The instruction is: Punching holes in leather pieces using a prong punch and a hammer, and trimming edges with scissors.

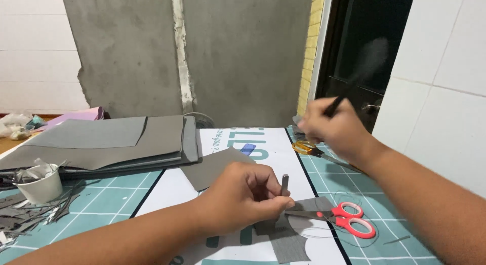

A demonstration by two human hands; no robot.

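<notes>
Head view: left hand (243, 196) pinches a grey strip (285, 184); right hand (334, 128) grips a black pen (349, 83). The thin strip could slip if the pinch loosens

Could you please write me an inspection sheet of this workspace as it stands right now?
Surface: teal cutting mat with a white grid, and a white printed sheet laid across its middle.
Job's things: small grey strip held upright; blurred dark pen-like tool raised; grey fabric pieces under the hand.
Clutter: red-handled scissors on the mat; yellow-handled scissors farther back; white paper cup with scraps; grey offcuts; stack of grey sheets.
Grippers: left hand pinches the strip; right hand grips the tool.
Cables: nothing seen; only thin thread near the red scissors.
Surroundings: bare concrete wall, white tiles, dark doorway.
</notes>
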